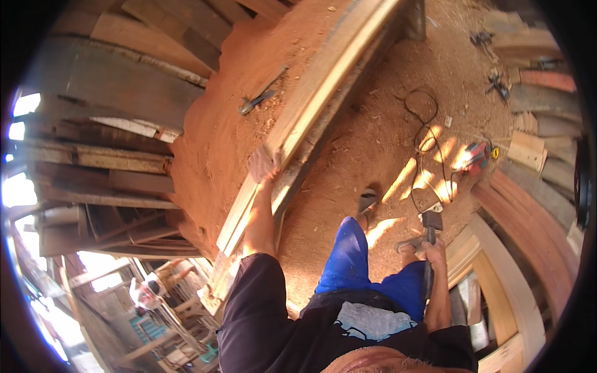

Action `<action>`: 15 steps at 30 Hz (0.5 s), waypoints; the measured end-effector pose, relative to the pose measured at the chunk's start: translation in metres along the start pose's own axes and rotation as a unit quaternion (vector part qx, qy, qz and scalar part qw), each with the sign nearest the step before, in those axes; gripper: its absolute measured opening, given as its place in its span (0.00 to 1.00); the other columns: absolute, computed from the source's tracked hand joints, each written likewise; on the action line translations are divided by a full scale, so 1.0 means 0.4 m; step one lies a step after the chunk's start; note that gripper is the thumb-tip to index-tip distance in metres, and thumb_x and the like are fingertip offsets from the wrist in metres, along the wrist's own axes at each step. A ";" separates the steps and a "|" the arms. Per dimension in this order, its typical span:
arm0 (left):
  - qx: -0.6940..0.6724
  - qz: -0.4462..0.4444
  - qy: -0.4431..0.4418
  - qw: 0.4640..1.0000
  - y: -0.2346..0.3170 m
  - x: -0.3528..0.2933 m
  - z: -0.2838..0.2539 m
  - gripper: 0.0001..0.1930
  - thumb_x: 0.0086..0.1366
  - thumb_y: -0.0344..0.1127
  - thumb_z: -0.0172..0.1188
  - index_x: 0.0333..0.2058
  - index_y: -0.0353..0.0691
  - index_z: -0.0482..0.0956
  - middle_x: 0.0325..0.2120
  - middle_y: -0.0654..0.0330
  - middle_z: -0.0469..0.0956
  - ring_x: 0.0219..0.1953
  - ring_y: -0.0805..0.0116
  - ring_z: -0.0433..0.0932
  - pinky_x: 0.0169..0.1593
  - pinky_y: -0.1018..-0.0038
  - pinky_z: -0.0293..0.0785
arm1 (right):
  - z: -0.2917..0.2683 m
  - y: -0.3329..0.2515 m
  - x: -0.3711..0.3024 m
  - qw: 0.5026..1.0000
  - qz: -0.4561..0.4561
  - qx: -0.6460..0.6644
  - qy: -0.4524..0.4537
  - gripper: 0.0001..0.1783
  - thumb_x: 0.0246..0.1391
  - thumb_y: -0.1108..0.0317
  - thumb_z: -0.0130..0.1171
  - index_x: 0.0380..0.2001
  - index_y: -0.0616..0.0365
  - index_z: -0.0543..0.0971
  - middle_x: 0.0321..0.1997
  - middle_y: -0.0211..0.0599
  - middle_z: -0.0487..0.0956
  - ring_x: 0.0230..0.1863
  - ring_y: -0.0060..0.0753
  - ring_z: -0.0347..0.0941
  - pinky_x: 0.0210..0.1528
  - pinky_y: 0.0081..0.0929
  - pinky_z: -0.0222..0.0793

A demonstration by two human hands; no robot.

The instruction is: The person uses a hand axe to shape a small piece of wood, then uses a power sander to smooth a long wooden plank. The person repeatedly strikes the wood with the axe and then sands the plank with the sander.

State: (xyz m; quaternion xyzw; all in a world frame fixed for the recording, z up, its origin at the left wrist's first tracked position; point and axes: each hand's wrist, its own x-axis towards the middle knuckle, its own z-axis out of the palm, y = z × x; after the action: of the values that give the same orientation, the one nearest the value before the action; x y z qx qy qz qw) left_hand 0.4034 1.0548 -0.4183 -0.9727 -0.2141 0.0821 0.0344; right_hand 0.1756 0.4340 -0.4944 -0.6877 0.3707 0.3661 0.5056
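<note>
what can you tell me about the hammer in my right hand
The hammer has a blocky, dark grey head and a long, slim, dark handle; the head's material is unclear. The right hand grips the handle below the head, which points away from the body. Its lower part runs beside the blue trousers.

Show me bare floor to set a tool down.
Free but for shavings: the dirt floor between the left-hand boards and the wooden beam, beside the hand tool lying there; also the ground between the beam and the black cord. Crowded: around the cord and red power tool, near the right-hand boards.
</note>
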 end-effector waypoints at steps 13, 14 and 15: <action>-0.100 0.080 -0.077 0.989 -0.026 0.069 -0.135 0.45 0.67 0.67 0.53 0.67 0.33 0.61 0.58 0.35 0.70 0.61 0.35 0.69 0.63 0.46 0.66 | 0.616 -1.018 -0.094 0.918 -0.335 -0.201 0.066 0.25 0.51 0.54 0.67 0.41 0.66 0.75 0.33 0.58 0.82 0.39 0.61 0.81 0.43 0.48 0.76; -0.199 0.027 -0.129 0.971 -0.068 0.115 -0.122 0.45 0.67 0.66 0.53 0.68 0.32 0.60 0.60 0.34 0.69 0.62 0.36 0.68 0.64 0.46 0.65 | 0.663 -1.047 -0.114 0.912 -0.329 -0.234 0.078 0.28 0.50 0.52 0.66 0.43 0.67 0.75 0.36 0.63 0.83 0.44 0.67 0.81 0.48 0.52 0.75; -0.298 -0.025 -0.177 0.938 -0.099 0.178 -0.110 0.45 0.67 0.65 0.53 0.68 0.31 0.59 0.61 0.34 0.69 0.63 0.36 0.68 0.64 0.46 0.65 | 0.711 -1.071 -0.134 0.910 -0.304 -0.275 0.065 0.29 0.50 0.51 0.66 0.44 0.67 0.75 0.38 0.65 0.82 0.46 0.67 0.80 0.50 0.54 0.75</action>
State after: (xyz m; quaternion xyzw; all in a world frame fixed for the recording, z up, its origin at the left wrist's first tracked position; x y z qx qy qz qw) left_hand 0.4586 1.1193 -0.3815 -0.9024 -0.2555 0.1846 -0.2938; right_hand 0.4916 0.8082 -0.3285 -0.9011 0.0607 0.2364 0.3582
